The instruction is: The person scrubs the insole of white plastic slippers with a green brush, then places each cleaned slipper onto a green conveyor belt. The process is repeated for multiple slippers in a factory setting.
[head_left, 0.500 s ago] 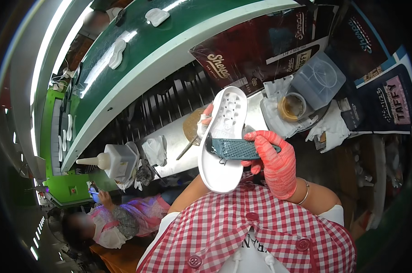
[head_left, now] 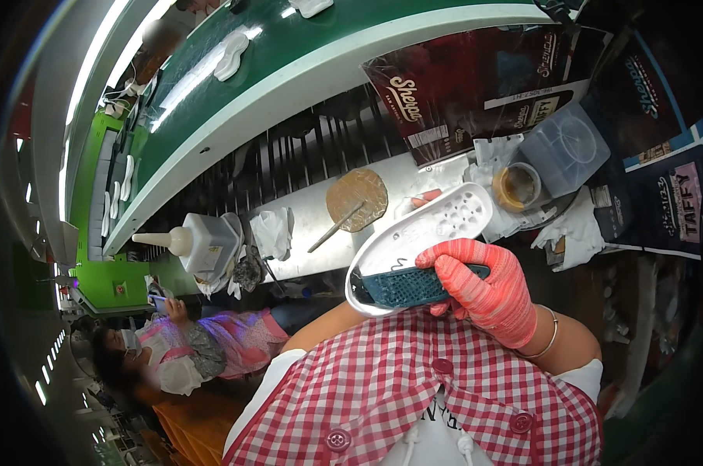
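A white shoe sole (head_left: 445,217) is tilted in front of my apron, its hollow inner side toward me and small holes in the upper part. My left hand (head_left: 426,199) grips it from behind; only some fingertips show past the far edge. My right hand (head_left: 487,289), in a pink-red knitted glove, is closed around a long dark teal tool (head_left: 406,287) with a netted surface. That tool lies across the lower part of the sole, its dark end near the left rim. What its working face looks like is hidden.
A stick (head_left: 334,227) rests on a brown round pad (head_left: 359,198) on the metal bench. A white nozzle bottle (head_left: 205,245) stands left; a cup of amber liquid (head_left: 516,186) and a clear plastic box (head_left: 565,151) are right. Beyond runs a green conveyor (head_left: 320,43). A seated person (head_left: 212,342) is at left.
The sole has turned clockwise, its upper end swinging right and its lower end rising. The tool has shifted down toward the sole's lower end. The brown pad is more exposed.
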Motion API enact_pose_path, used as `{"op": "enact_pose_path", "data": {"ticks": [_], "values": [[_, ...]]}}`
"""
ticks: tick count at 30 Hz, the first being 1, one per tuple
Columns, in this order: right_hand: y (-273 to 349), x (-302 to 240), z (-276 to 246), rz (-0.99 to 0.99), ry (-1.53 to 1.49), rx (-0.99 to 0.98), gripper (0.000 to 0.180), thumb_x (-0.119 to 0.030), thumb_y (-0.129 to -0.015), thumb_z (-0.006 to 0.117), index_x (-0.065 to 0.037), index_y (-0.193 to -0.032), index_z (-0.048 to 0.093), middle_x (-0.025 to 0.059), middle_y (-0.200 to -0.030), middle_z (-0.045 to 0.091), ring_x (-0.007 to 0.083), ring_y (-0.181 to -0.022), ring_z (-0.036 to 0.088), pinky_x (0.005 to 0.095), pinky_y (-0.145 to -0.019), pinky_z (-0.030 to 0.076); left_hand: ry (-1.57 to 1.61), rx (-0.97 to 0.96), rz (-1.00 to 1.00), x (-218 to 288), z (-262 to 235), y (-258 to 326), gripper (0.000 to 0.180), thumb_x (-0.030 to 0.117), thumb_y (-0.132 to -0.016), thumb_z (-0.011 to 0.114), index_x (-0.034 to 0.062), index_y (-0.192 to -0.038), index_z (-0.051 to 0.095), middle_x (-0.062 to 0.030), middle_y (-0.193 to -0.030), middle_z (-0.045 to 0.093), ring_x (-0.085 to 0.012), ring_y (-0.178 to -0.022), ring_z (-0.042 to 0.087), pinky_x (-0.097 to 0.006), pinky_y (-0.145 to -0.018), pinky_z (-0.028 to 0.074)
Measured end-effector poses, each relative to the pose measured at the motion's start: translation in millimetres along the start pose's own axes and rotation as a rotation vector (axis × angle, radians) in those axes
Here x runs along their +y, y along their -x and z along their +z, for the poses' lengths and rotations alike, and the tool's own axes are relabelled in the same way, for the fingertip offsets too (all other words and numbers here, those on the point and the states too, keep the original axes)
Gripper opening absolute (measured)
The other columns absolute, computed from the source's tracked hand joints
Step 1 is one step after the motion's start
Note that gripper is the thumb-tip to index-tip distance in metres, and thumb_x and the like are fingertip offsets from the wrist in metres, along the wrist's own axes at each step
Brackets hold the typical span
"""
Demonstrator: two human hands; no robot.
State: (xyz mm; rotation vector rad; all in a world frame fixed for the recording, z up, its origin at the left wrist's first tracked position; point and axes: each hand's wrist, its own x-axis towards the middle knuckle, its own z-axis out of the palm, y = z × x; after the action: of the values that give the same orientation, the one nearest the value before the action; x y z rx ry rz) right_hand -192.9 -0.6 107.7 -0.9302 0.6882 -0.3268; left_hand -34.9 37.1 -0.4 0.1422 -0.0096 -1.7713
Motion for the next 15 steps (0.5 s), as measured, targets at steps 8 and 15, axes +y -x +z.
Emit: {"op": "enact_pose_path", "data": {"ticks": [8,15], "values": [[-12,-42,-2,-0.045,0.167,-0.163,0.025,-0.018,-0.090,0.056,0.002,-0.102,0.063,0.0073,-0.084,0.063,0.0082,-0.062,0.058,0.0212,-0.054,0.049,-0.469,-0.093,-0.094,-3,12,22,0.057,0.028,-0.084,0.062,0.0096,-0.131,0.036,-0.0082,-0.129,0.045,-0.0211,-0.120,0.046,-0.032,-0.100,0.041],[-20,-54,4,-0.073,0.274,-0.255,0.025,-0.020,-0.089,0.057,0.001,-0.102,0.064,0.0081,-0.086,0.064,0.0087,-0.064,0.059,0.0213,-0.054,0.050,-0.868,-0.211,-0.148,2,22,38,0.066,0.030,-0.079,0.067,0.0095,-0.133,0.035,-0.0081,-0.130,0.044,-0.0212,-0.120,0.046,-0.033,-0.101,0.041]]}}
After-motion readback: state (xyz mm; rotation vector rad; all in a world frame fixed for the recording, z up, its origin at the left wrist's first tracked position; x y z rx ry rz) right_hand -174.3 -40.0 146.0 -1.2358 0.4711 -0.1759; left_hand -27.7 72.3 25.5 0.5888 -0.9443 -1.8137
